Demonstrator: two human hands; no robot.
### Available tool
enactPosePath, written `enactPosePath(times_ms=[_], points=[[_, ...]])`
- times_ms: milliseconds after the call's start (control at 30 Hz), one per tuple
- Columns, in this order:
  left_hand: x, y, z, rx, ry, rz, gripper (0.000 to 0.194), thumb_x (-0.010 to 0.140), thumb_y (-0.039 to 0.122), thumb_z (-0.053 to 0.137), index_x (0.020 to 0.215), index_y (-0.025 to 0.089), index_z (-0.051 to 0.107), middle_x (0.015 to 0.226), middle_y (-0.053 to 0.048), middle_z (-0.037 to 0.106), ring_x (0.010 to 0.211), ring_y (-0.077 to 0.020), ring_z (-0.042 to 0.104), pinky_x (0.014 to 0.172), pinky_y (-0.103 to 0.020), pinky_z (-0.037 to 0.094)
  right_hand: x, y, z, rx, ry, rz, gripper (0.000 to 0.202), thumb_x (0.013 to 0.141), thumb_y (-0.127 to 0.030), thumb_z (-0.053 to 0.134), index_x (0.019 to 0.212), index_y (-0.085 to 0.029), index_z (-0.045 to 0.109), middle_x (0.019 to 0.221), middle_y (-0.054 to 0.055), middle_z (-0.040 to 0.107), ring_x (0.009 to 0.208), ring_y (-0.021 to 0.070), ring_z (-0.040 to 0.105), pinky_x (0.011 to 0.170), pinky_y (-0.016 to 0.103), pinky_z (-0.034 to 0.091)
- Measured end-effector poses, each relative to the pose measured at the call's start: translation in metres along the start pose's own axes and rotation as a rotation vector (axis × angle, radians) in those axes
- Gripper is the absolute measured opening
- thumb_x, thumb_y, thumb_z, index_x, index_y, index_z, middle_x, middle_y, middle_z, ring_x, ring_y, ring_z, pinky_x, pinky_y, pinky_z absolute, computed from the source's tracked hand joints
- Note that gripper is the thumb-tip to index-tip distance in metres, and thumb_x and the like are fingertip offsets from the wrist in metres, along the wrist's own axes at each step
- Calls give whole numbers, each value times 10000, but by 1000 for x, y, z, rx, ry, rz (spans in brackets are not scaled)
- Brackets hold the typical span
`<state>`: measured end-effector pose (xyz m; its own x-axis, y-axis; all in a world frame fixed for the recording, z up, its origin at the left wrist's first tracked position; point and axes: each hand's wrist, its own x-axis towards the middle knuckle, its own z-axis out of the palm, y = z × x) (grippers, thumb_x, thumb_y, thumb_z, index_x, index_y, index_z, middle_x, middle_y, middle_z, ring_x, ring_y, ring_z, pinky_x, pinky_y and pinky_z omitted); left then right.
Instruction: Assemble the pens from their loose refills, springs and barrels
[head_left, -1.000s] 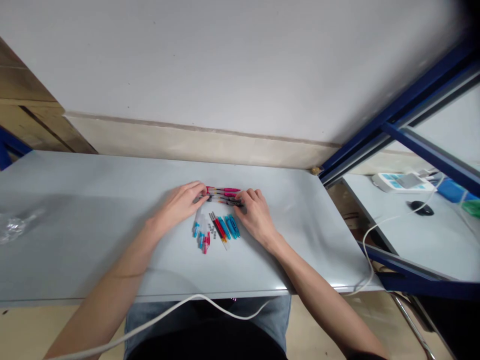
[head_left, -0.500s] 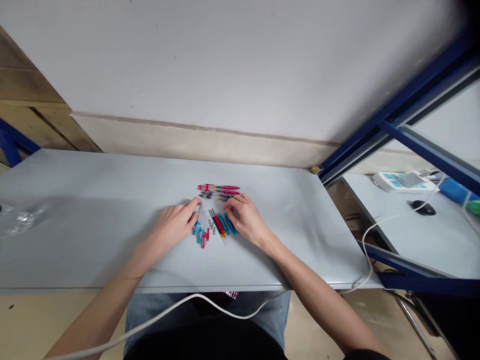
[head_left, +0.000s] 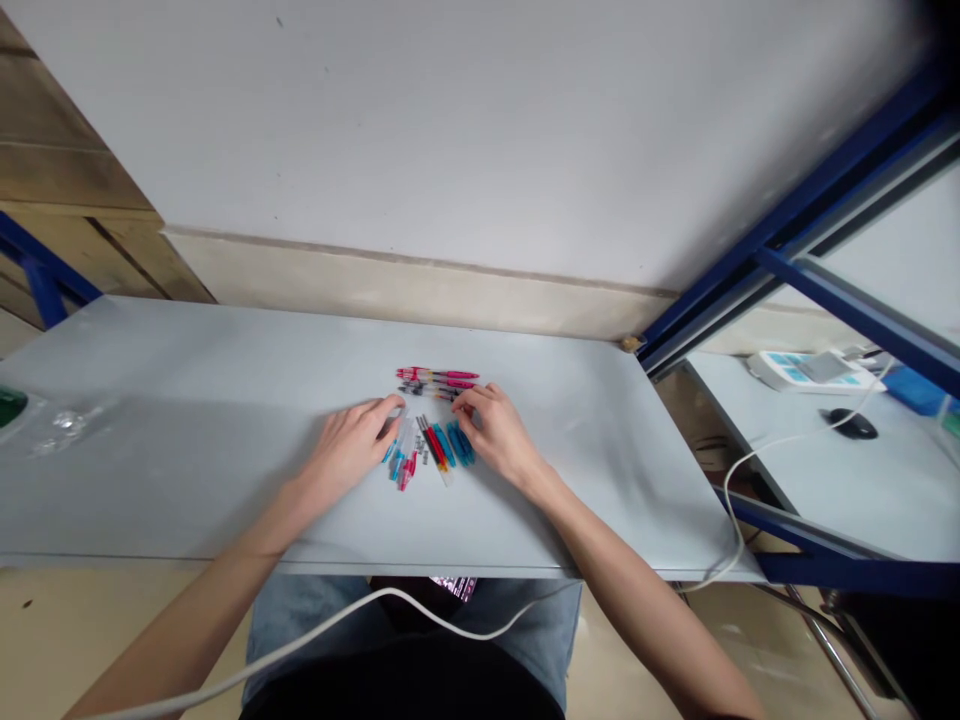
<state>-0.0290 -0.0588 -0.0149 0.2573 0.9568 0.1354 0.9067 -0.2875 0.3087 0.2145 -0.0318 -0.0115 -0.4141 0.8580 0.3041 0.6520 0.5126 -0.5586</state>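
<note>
Pale wall (head_left: pixel 420 140) stands behind the grey surface (head_left: pixel 225 400); the red and black refills (head_left: pixel 434 443) lie near its middle. Well left of the refills sits a clear plastic bag (head_left: pixel 64 425). The left hand (head_left: pixel 352 437) curls left of them, at the clear barrels (head_left: pixel 407 440); the right hand (head_left: pixel 496 430) curls right of them, by the blue grips (head_left: pixel 458 443). Whether either hand's fingers are clamped or apart, I cannot tell. Beyond the refills lie pink and black pens (head_left: pixel 442 374); just left, small springs (head_left: pixel 422 447).

Grey table (head_left: pixel 225 360) | pink pens (head_left: pixel 457 375) | black pens (head_left: pixel 421 390) | clear tubes (head_left: pixel 406 441) | refills (head_left: pixel 433 440) | blue barrels (head_left: pixel 457 444) | clear plastic (head_left: pixel 64 422), possibly a bag
</note>
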Motion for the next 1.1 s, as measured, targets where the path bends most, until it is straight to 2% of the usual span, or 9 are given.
enactPosePath(times_ms=[100,200,367,533,667,867,967,1100], points=[[1,3,-2,-13,24,-19,282,1005,374,488,1227,282,636,950,-43,764,823,-243,720,656,-301,420,0,2,0,6,7,-14,181,925,-75,521,907,-192,657,882,55,685,860,225,525,829,336,420],[1,5,-2,-3,1,-28,293,984,397,523,1231,282,632,970,-39,759,791,-236,712,644,-302,419,1,1,0,23,-2,-55,150,931,-94,545,896,-190,655,842,39,668,844,212,524,867,342,417],[6,-4,-1,21,-6,18,320,983,254,465,1271,269,605,1153,-60,734,903,-246,709,705,-319,440,0,-8,3,22,-70,-125,80,914,-169,650,986,-191,678,871,35,626,902,216,524,871,333,422],[21,-9,-4,67,29,86,375,953,158,430,1284,230,592,1090,-81,705,865,-241,688,710,-330,445,-3,-14,12,-94,-135,-138,108,901,-227,699,1003,-194,690,939,53,609,898,219,488,839,338,409],[22,-5,-1,120,2,102,331,1002,195,396,1262,242,595,1155,-84,689,902,-250,685,683,-338,427,-4,-13,14,-126,-138,-144,93,899,-195,678,992,-193,678,937,48,604,896,215,478,838,337,407],[10,-4,2,91,13,122,229,1050,348,418,1159,222,577,1107,-75,677,945,-245,668,763,-337,451,-6,-17,16,-240,-124,-157,65,954,-217,609,939,-188,665,939,71,602,912,233,480,848,360,413],[6,-6,2,102,3,160,205,1050,345,419,1049,219,580,1051,-70,660,948,-239,653,778,-330,453,-5,-21,18,-305,-104,-168,135,995,-268,575,929,-182,657,965,90,605,938,247,479,856,377,416],[5,-10,5,45,29,146,197,1050,329,403,1038,217,565,1033,-74,662,924,-241,648,772,-335,458,-5,-25,22,-364,-106,-182,141,1006,-268,557,940,-178,643,1003,108,611,949,259,476,838,391,418]])
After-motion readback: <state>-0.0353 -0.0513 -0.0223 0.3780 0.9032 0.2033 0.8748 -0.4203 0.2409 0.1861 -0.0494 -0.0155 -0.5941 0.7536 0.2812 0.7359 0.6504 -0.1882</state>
